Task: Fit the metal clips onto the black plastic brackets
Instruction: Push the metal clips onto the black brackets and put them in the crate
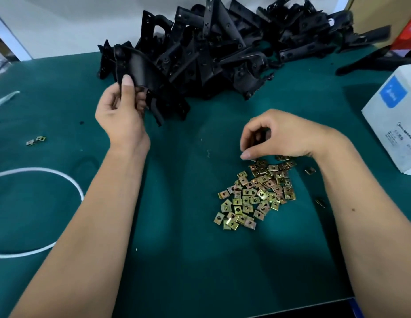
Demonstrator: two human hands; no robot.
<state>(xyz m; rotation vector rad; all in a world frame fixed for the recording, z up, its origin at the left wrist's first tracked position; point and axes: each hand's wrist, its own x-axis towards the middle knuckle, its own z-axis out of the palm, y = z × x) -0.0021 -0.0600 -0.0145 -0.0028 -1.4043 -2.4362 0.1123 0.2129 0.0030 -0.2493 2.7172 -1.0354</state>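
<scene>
Green mat [177,260], brassy square clips [257,193] heaped, left hand [122,115] gripping black bracket [140,72]

Bare green mat [188,260] is lying open between the forearms. The bracket pile [223,42] is blocking the far edge, clips [255,193] are crowding the right, a box [392,125] is walling the far right, a cord [62,175] is looping left.

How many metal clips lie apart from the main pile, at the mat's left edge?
2: two metal clips lie side by side on the green mat, left of the left hand; more may sit outside the view.
</scene>
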